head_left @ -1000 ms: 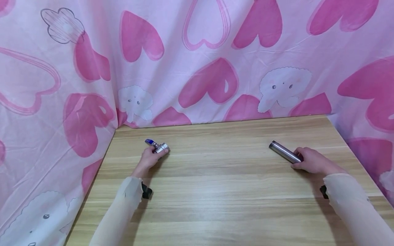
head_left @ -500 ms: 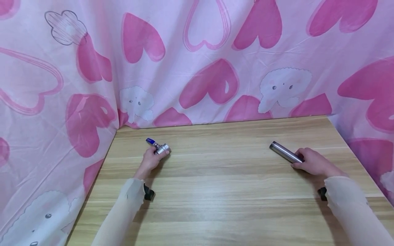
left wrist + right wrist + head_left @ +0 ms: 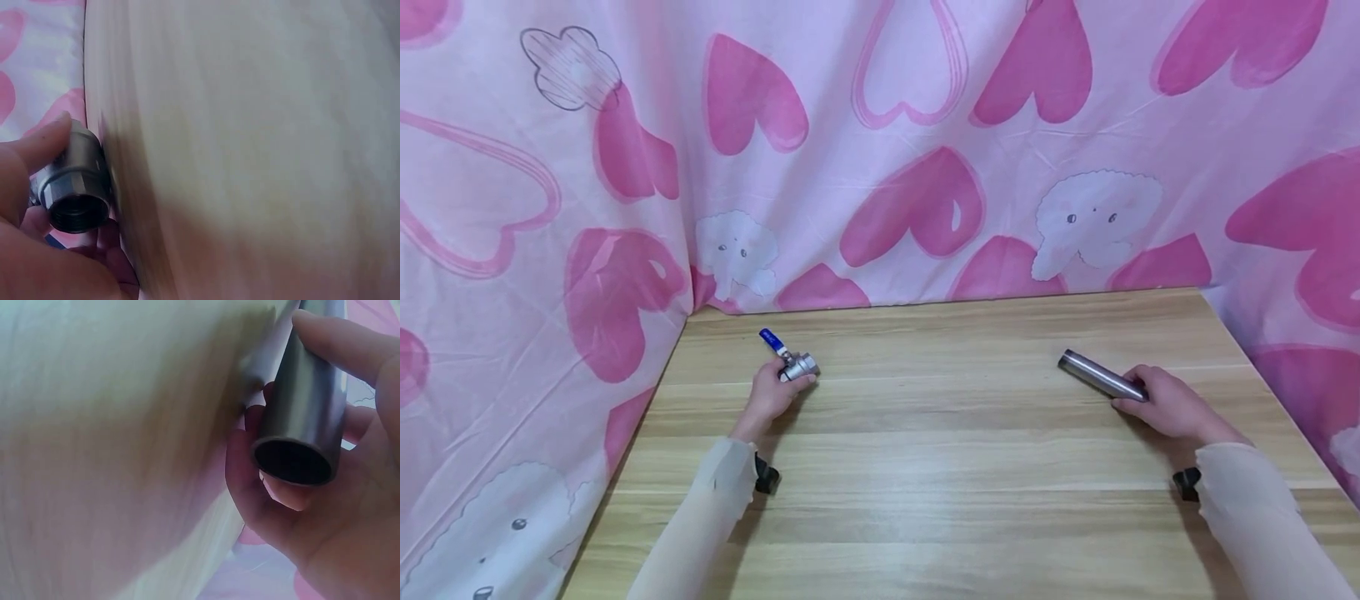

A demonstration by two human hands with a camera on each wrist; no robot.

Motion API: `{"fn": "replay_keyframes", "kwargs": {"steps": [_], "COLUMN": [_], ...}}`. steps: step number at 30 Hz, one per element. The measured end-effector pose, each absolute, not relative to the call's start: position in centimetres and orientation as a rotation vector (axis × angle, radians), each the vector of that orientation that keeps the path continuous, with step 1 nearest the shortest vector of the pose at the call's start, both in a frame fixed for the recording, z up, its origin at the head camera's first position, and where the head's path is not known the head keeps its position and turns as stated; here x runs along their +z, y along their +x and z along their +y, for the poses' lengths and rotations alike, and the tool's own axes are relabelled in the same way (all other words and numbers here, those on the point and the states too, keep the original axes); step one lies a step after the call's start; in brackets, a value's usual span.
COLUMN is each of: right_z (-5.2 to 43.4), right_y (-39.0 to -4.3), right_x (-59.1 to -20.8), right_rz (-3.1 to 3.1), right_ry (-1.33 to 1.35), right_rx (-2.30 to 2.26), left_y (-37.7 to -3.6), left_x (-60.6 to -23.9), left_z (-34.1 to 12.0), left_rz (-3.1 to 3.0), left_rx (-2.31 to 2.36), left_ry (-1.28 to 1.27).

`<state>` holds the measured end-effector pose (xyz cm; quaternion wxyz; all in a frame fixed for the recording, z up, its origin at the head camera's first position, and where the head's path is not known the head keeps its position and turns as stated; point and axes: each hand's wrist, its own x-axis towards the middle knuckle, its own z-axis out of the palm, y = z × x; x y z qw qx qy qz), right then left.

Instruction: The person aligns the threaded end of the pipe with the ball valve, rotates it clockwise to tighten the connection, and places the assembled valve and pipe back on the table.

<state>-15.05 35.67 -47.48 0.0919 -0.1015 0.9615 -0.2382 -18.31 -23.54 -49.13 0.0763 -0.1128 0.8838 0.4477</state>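
In the head view my left hand (image 3: 769, 395) grips a silver ball valve (image 3: 801, 367) with a blue lever handle (image 3: 771, 340), at the left of the table. The left wrist view shows the valve's open, hex-sided end (image 3: 78, 203), with the thumb along its body and fingers beneath. On the right side my right hand (image 3: 1168, 404) holds a steel pipe (image 3: 1097, 375), whose far end points to the back left. Seen from the right wrist, the hollow near end of the pipe (image 3: 303, 419) faces the camera, and thumb and curled fingers wrap it.
A wood-grain table (image 3: 925, 433) spreads between the two hands. Pink curtain cloth with hearts (image 3: 917, 208) hangs along its back, left and right edges. Dark wrist-worn devices (image 3: 766, 475) show at both sleeves.
The valve has turned slightly in my left hand's grip, its blue lever now standing further up and showing more. The right hand and pipe have barely moved; the head view has shifted a little.
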Motion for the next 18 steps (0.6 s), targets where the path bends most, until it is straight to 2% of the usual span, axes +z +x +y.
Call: {"fn": "replay_keyframes", "kwargs": {"steps": [7,18], "right_z": [35.7,35.0], "right_y": [-14.7,-13.6], "right_x": [-47.3,-47.9], "right_rz": [2.865,2.827], "right_ry": [-0.223,-0.095], "right_rx": [-0.717,-1.06], "left_y": [-18.2,-18.0], "left_x": [-48.9,-49.1], "left_z": [-23.1,-22.7], "left_rz": [2.628,2.609], "left_rx": [1.387,1.479], "left_ry": [-0.376,-0.456]}}
